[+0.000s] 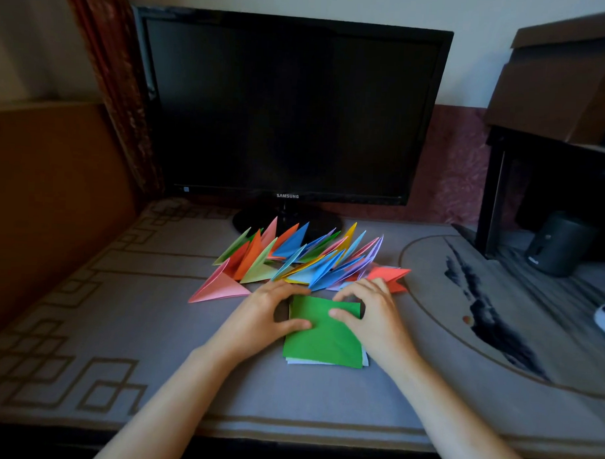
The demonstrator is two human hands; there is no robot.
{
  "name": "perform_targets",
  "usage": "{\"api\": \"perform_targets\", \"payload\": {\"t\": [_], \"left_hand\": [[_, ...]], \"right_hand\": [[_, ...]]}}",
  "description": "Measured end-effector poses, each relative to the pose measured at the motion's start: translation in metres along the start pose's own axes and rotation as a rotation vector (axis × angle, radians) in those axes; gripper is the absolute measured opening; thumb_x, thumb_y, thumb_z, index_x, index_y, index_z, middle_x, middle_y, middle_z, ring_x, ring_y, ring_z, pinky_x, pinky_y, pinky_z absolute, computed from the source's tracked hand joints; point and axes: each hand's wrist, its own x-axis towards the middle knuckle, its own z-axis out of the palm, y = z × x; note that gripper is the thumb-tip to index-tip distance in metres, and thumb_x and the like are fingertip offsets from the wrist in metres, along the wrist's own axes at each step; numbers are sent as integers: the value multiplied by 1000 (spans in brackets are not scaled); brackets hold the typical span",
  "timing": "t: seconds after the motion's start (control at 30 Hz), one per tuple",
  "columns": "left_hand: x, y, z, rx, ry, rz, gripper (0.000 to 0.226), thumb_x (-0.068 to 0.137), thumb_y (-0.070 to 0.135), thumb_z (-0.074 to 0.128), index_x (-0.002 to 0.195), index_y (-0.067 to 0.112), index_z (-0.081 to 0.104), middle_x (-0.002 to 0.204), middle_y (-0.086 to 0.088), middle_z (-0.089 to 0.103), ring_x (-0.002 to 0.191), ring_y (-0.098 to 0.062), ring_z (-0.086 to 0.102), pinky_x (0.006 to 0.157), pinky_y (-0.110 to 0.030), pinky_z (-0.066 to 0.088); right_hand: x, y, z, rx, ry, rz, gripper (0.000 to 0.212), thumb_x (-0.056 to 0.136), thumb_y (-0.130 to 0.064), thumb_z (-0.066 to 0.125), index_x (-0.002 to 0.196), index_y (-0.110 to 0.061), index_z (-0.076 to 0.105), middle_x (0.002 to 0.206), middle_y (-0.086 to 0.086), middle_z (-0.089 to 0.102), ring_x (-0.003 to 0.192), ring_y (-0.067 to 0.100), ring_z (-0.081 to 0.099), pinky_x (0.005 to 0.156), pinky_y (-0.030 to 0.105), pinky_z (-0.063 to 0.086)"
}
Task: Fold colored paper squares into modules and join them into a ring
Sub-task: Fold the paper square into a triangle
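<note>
— Paper modules (293, 260) all done?
— Plenty lie folded beyond the green sheet (321, 340), none looks joined yet. My left hand (267, 317) pinches its left edge and my right hand (372, 316) its right, fingers (350, 293) curled on it. It tops the unfolded stack (324, 361) on the desk (137, 309).
</note>
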Motion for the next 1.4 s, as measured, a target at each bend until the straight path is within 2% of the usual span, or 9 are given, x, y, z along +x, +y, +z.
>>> {"api": "perform_targets", "payload": {"t": [0.2,0.47,0.6,0.7,0.83,1.03,1.2,1.33,1.4], "left_hand": [[1,5,-3,-146,146,-50,54,70,33,80,118,38,56,109,8,62,100,0,55,87,-16,42],[2,23,-8,-633,160,-222,38,74,5,75,105,22,60,69,7,65,70,-5,64,68,-17,52],[2,23,-10,-687,110,-265,20,80,3,68,94,15,62,82,-1,68,70,-11,68,55,-22,56],[2,21,-13,-713,153,-285,13,84,2,64,94,9,63,86,-3,70,64,-10,67,43,-19,49],[1,18,-16,-740,206,-302,12,85,3,62,93,13,64,80,4,72,63,-5,65,43,-17,46],[0,19,-19,-762,214,-346,11,86,7,61,93,15,64,77,6,72,60,-4,62,41,-15,41],[0,18,-17,-751,180,-328,11,86,6,61,94,13,64,79,3,72,60,-7,62,42,-16,41],[1,18,-15,-736,127,-286,13,86,5,60,98,9,63,80,3,71,59,-8,62,41,-17,41],[1,21,-14,-749,108,-265,12,87,3,58,97,8,63,81,2,71,59,-12,65,42,-18,43]], "right_hand": [[-1,-4,-2,296,33,129,11,80,-15,72,77,-18,62,80,-7,66,82,6,60,73,21,43],[0,-10,-5,574,137,166,14,82,-9,69,77,-18,60,78,2,69,75,11,64,66,23,46],[1,-10,-4,628,116,178,11,83,-9,68,80,-18,62,83,4,70,79,13,66,72,26,47],[0,-15,-6,639,98,144,8,90,-17,59,93,-21,65,91,-8,70,89,4,63,76,18,45],[-2,-16,-12,645,26,-3,28,94,-36,47,112,-23,64,119,-7,62,117,10,53,96,23,40],[-6,-12,-10,429,-182,-147,66,61,5,42,115,-25,64,144,-9,37,137,10,27,112,19,17],[-3,-10,-7,314,-80,-160,32,70,-16,69,97,-33,72,138,-13,43,126,9,36,104,12,23],[-2,-7,-8,339,-1,-120,19,71,-40,70,90,-36,72,129,-12,53,121,9,43,100,16,28],[0,-11,-8,458,-8,-50,9,71,-34,75,81,-32,75,120,-9,61,114,7,51,95,15,35]]}}
